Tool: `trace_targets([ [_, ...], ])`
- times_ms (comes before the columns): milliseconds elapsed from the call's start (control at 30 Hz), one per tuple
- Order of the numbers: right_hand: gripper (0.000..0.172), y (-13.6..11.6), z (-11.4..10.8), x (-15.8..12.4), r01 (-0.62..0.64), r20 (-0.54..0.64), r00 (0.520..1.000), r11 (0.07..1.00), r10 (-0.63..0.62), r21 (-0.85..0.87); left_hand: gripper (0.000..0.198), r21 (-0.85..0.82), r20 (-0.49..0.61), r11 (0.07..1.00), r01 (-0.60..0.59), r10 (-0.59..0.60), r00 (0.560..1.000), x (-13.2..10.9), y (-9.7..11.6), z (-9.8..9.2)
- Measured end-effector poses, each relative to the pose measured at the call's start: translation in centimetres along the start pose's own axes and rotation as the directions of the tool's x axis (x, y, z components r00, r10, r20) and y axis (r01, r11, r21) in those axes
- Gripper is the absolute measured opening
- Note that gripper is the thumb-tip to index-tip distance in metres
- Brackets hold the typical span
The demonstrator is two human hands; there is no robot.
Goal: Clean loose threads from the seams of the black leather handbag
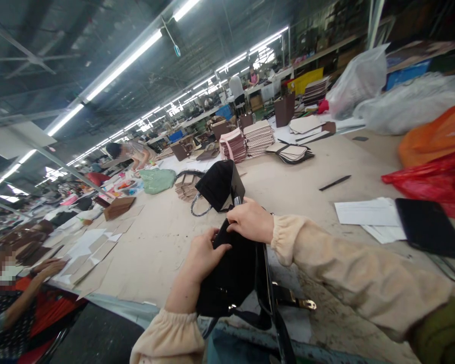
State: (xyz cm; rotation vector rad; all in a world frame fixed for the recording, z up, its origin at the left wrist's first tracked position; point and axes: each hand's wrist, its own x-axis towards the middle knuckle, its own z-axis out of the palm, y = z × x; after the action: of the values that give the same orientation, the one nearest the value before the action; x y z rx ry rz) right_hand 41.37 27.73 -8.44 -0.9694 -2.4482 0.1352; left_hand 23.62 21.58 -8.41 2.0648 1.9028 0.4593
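We are handling a black bag (pixel 231 275) at the table's (pixel 155 258) near edge with 2 hands. Our left hand (pixel 207 255) is pinching its upper edge between thumb and fingers; our right hand (pixel 252 221) is pinching just beyond. Ideally, we are holding that edge taut, avoiding creases.

Two cream-sleeved hands (pixel 205 255) (pixel 253 221), one red plastic bag (pixel 440 179), one orange plastic bag (pixel 430 139)
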Motion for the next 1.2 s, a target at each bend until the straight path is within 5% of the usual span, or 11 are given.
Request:
trace_targets([
  [167,0.016,0.2,0.2,0.1,0.015,0.008,1.000,0.999,-0.015,0.033,0.026,-0.181,0.043,0.983,0.039,-0.031,0.999,-0.5,-1.0,0.0],
  [467,0.012,0.3,0.2,0.0,0.058,0.028,0.998,0.990,-0.062,0.127,0.023,-0.036,0.030,0.999,-0.006,0.007,1.000,-0.2,-1.5,-0.4],
  [767,0.012,0.8,-0.1,-0.3,0.170,0.048,0.982,0.969,-0.181,0.178,0.028,-0.073,0.050,0.995,0.069,-0.065,0.997,-0.2,-1.1,-0.2],
  [1200,0.016,0.4,0.2,0.0,0.024,0.003,1.000,0.999,-0.024,0.038,0.038,-0.041,0.054,0.999,-0.008,0.011,0.998,-0.4,-0.9,0.0],
])
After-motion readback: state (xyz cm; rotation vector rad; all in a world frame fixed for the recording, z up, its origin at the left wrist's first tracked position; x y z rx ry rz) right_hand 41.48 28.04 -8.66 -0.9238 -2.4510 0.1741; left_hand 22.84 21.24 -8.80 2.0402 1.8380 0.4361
